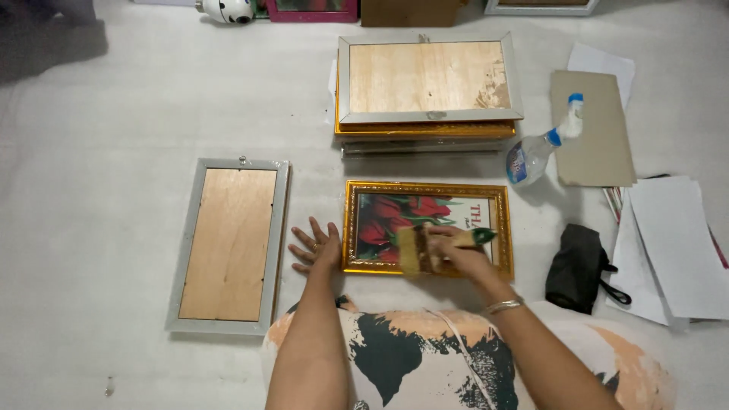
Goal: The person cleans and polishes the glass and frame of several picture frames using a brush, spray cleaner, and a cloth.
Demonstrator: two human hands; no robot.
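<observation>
A gold-framed picture of red roses point(395, 215) lies face up on the white floor in front of me. My right hand point(456, 254) is closed on a wide paintbrush point(425, 247) whose bristles rest on the lower glass of the picture. My left hand point(317, 244) lies flat with fingers spread on the floor, touching the frame's left edge.
A silver frame point(229, 244) lies face down at the left. A stack of frames point(427, 83) sits behind the picture. At the right are a spray bottle point(541, 152), cardboard sheet point(596, 129), black pouch point(579, 267) and white papers point(676, 243).
</observation>
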